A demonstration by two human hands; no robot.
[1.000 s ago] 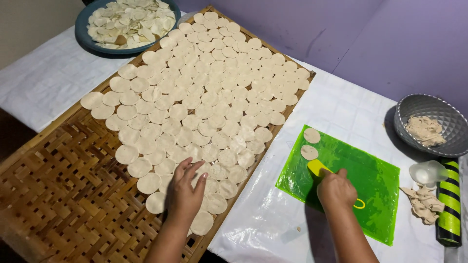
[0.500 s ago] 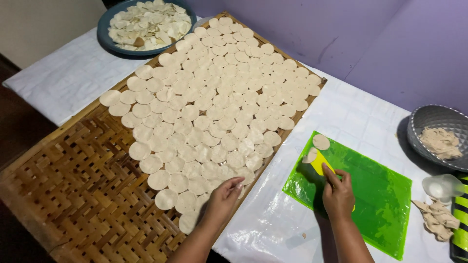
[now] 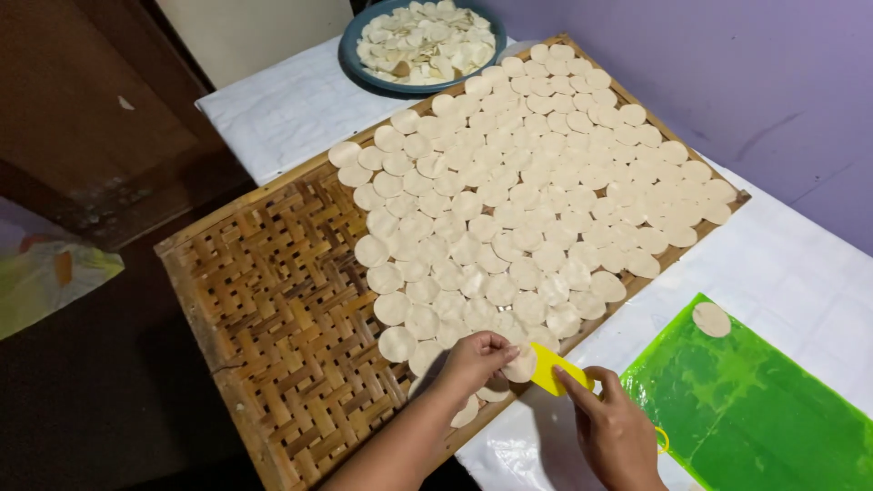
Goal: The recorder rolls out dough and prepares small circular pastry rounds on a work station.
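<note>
Thin pale round dough disc sits at the woven bamboo tray's six-o'clock edge, pinched by the left hand's closed fingertips over the yellow plastic scraper that the right hand grips. It looks light, soft, limp and easily torn. Its rim seems the safest hold, with support beneath.

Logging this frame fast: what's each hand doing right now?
Left hand: closed, pinching a round dough disc.
Right hand: closed, holding a yellow scraper under that disc.
</note>
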